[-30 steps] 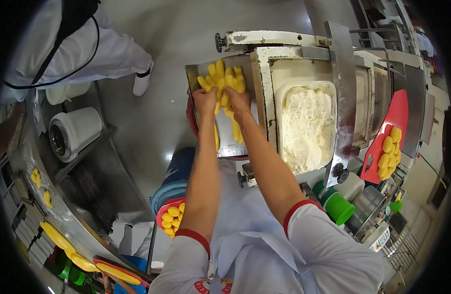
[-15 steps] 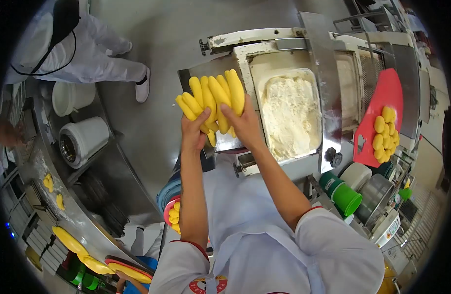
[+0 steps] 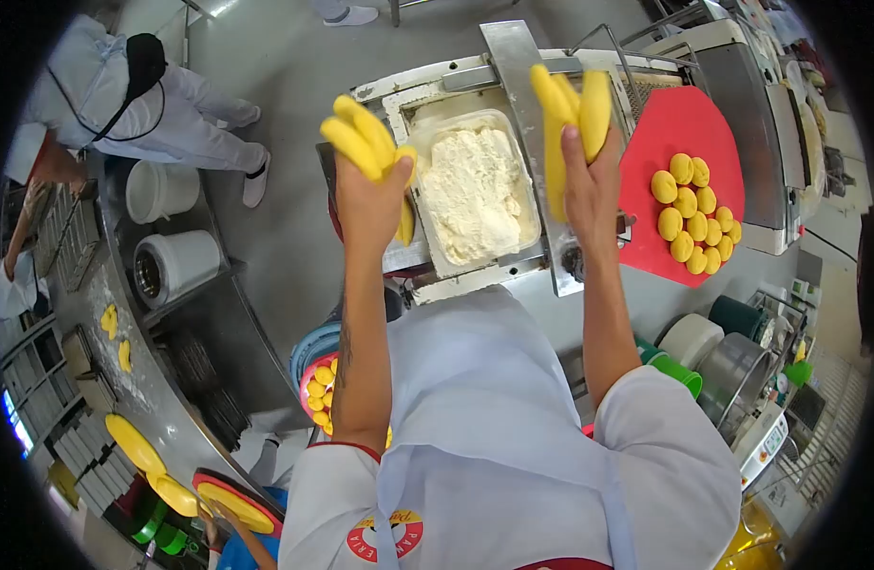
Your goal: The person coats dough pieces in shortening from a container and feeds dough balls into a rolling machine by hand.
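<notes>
The person's left hand (image 3: pixel 372 195) is gripping a bunch of yellow rolls (image 3: pixel 361 138) just to the left of the tub (image 3: pixel 534 211), its thumb pressing across them and their ends poking out beyond the fist. The right hand (image 3: pixel 592 176) is clutching a second bunch of yellow rolls (image 3: pixel 595 109) to the right of the tub, with one long roll hanging down alongside the thumb. Both bunches are showing well apart, the tub lying between them and holding a pale, creamy mass (image 3: pixel 480 195). A metal bar (image 3: pixel 520 85) is running along the tub's right side, between it and the right hand. Farther to the right of the tub, a red board (image 3: pixel 689 119) is bearing a loose cluster of rounded yellow pieces (image 3: pixel 686 202). More yellow pieces (image 3: pixel 320 385) are sitting below and to the left of the tub, beside a blue bin (image 3: pixel 313 342). Well to the left of the tub, another person in white trousers (image 3: pixel 213 142) is standing near two white buckets (image 3: pixel 177 271). Below and to the right of the tub, a green container (image 3: pixel 681 369) is resting close to a metal pot (image 3: pixel 731 375).
</notes>
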A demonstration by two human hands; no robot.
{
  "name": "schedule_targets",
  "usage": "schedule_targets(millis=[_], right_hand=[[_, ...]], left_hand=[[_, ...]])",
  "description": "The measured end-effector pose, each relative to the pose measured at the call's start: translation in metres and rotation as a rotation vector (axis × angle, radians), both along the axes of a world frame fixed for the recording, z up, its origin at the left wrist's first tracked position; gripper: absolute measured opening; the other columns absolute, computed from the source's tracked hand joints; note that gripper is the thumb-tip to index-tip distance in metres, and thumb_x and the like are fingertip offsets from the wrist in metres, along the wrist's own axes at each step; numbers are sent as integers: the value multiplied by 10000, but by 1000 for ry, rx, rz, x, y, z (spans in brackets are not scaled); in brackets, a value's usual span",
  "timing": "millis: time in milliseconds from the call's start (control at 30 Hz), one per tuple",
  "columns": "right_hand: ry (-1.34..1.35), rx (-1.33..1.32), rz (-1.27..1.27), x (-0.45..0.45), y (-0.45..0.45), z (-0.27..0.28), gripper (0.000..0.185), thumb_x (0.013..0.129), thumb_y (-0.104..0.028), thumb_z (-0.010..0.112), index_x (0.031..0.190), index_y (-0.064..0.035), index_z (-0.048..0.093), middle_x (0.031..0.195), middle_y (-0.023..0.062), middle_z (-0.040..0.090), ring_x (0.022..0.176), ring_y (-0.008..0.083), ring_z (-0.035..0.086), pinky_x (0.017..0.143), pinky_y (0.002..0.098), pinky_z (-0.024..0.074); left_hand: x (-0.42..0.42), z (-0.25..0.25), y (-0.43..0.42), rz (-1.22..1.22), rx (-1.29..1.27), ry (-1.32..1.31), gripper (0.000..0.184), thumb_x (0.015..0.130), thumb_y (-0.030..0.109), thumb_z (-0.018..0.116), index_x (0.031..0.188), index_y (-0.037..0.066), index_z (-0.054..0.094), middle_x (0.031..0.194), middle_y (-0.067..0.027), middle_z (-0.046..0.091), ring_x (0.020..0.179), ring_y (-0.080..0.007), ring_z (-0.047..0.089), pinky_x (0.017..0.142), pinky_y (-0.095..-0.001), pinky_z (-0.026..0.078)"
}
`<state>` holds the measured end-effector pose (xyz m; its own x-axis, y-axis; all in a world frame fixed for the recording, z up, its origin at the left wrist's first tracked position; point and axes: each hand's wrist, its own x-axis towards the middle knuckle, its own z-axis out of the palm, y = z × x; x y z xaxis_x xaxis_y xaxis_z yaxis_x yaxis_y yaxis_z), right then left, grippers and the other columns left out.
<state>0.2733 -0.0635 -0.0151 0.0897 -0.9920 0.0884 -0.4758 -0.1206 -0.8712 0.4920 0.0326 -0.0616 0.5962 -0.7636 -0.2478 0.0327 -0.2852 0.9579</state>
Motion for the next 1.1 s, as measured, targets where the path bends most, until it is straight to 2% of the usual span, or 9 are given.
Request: schedule_targets(millis=[100,300,433,600,700,767,800,967,1100], right_hand=[[117,-80,57,-13,-12,3,468,993,-326,577,1325,-20,453,1104,243,622,963,374,642,811,447,501],[774,299,588,-29,33,-154,494,917,-221,608,1372,-63,498,1075,226,624,957,430,636,813,523,518],[614,121,516,-46,25,-154,519,918,-260,607,1413,-154,492,1023,218,626,921,404,659,783,515,536],[297,-96,401,-34,-28,-38,496,900,-190,626,1391,-192,558,969,220,622,865,422,619,778,486,508],[386,-190,420,-29,-32,-50,522,881,-142,614,1390,-246,567,1113,231,575,1006,410,598,819,488,510],[466,-212,488,-27,-16,-113,531,859,-132,630,1367,-282,593,1088,213,599,974,381,624,823,480,525],[620,-62,587,-27,-3,-134,513,862,-138,636,1353,-285,605,1077,209,618,929,374,644,812,480,536],[555,0,627,-46,12,-191,464,804,-131,655,1246,-264,694,919,241,614,849,401,647,741,488,535],[393,-125,514,-43,-20,-108,462,813,-115,671,1264,-216,680,921,227,609,841,391,637,743,465,526]], left_hand=[[-37,35,-21,17,188,-421,528,837,160,718,1282,-18,495,1116,-222,646,958,-367,660,863,-457,527],[-92,-106,15,-589,432,-693,499,786,145,714,1243,2,573,1059,-285,655,958,-449,648,812,-498,526],[-74,-66,2,-474,365,-618,400,762,150,728,1131,7,672,975,-254,700,934,-412,679,828,-464,539],[-62,28,-41,-209,19,-692,354,793,126,706,1124,7,675,988,-237,697,948,-400,673,822,-463,532],[-52,-117,-45,-279,217,-1220,148,864,76,551,974,14,627,917,-164,646,819,-364,640,719,-480,513],[-79,-108,-28,-600,483,-1225,257,874,51,526,1101,-10,630,984,-202,628,823,-353,645,759,-473,556],[-89,-159,-6,-502,189,-1198,224,863,50,548,1038,-19,670,986,-235,633,856,-384,670,742,-510,556],[-95,-121,-5,-651,248,-1095,211,822,17,545,968,10,696,950,-216,618,834,-368,647,723,-473,555],[-90,-52,-30,-567,136,-1176,164,830,33,553,945,17,668,977,-184,600,874,-352,635,683,-422,578]])
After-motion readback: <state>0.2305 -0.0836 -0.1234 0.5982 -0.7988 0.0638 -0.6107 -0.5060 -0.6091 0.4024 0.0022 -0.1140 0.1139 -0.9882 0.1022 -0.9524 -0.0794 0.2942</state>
